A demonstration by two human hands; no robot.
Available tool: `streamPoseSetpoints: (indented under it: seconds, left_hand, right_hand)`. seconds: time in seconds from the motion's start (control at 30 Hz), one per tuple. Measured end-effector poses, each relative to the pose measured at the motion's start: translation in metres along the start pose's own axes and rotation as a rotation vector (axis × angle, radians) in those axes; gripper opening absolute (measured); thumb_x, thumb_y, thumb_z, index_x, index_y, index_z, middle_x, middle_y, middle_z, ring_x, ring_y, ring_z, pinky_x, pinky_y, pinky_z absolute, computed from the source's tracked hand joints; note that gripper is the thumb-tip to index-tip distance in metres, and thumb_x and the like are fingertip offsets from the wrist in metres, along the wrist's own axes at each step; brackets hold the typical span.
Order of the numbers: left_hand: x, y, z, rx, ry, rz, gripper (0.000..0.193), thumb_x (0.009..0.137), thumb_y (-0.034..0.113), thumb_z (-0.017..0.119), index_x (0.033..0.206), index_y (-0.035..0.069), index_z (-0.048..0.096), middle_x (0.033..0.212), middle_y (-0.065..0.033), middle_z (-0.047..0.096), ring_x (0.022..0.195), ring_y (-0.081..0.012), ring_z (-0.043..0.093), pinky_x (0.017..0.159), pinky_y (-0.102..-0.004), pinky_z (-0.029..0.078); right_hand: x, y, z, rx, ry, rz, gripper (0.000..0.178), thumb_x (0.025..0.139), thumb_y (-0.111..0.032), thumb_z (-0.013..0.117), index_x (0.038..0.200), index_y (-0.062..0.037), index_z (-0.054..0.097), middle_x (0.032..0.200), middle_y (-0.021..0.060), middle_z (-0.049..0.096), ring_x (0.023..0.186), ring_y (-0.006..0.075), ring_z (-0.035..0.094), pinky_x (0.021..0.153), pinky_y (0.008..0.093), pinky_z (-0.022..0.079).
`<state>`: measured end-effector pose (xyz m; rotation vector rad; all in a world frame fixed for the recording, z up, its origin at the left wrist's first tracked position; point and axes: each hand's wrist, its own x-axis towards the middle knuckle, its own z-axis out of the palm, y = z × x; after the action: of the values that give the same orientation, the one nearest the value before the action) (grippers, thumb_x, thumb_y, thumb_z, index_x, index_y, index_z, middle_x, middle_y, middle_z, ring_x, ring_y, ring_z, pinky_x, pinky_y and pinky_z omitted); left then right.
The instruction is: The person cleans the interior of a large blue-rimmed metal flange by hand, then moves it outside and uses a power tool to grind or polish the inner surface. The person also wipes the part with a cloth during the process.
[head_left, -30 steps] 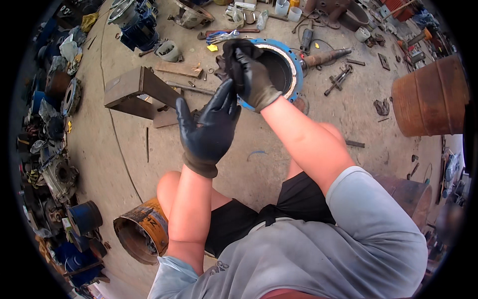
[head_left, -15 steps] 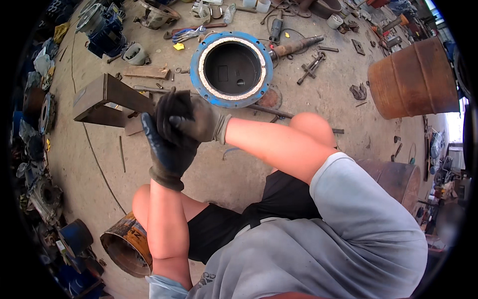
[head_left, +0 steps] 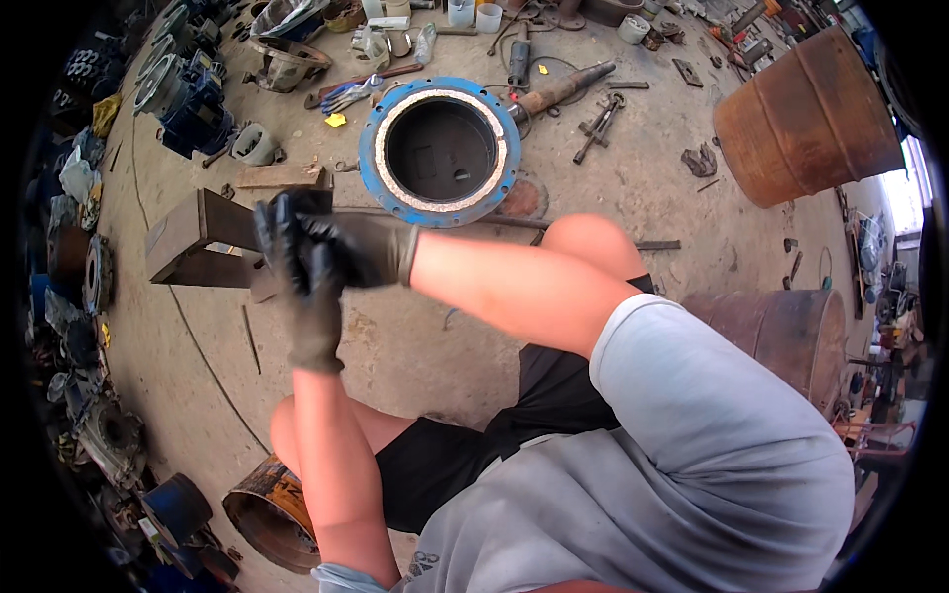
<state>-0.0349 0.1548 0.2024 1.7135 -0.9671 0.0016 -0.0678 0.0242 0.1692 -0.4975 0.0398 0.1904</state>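
- Two gloved hands meet in front of the chest: the left hand (head_left: 301, 287) stands upright with fingers spread, and the right hand (head_left: 361, 247) closes across its fingers, pinching the black glove (head_left: 314, 331) fabric; neither hand has a tool.
- Both gloves look already on; my reading is that the fit on the left is being snugged, so the gloving is nearly finished and the floor work is not yet touched.
- Largest thing around, well off to the right of the grip and beyond it: a rusty drum (head_left: 806, 124) lying tilted on the concrete.
- A second rusty drum (head_left: 781, 331) stands just right of the person's knee, below the first.
- Just beyond the hands lies a blue flanged ring (head_left: 440, 150) with a pale inner band and a dark round opening, flat on the floor.
- Left of the grip and partly behind it sits a brown steel bracket (head_left: 193, 242).
- Below the grip, by the left knee, a rusty can (head_left: 262, 509) lies on its side.
- Beyond the ring, a pipe (head_left: 559, 89) and a wrench (head_left: 598, 127) lie among scattered small parts.
- Nothing stands between the hands and the ring; clutter is thickest along the far left edge.
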Motion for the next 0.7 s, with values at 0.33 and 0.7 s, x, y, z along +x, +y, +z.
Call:
streamPoseSetpoints:
  seconds: [0.33, 0.7]
  left_hand:
    - [-0.002, -0.077, 0.012, -0.193, 0.311, -0.332, 0.045, 0.113, 0.036, 0.048, 0.116, -0.001, 0.073, 0.121, -0.0113, 0.074, 0.112, -0.0224, 0.068, 0.099, -0.0379, 0.052]
    - [0.033, -0.037, 0.0, -1.69, -0.366, -0.84, 0.063, 0.112, 0.06, 0.028, 0.132, 0.013, 0.066, 0.069, -0.0065, 0.063, 0.053, -0.022, 0.058, 0.049, -0.0333, 0.049]
  right_hand:
    - [-0.014, 0.041, 0.041, -0.05, 0.064, -0.252, 0.045, 0.118, -0.046, 0.038, 0.15, -0.0188, 0.052, 0.133, -0.0015, 0.061, 0.12, 0.0098, 0.056, 0.111, 0.028, 0.045]
    - [-0.034, -0.024, 0.025, -0.013, -0.038, 0.217, 0.06, 0.109, -0.064, 0.046, 0.114, -0.012, 0.076, 0.086, 0.0127, 0.075, 0.072, 0.0255, 0.071, 0.066, 0.0465, 0.059]
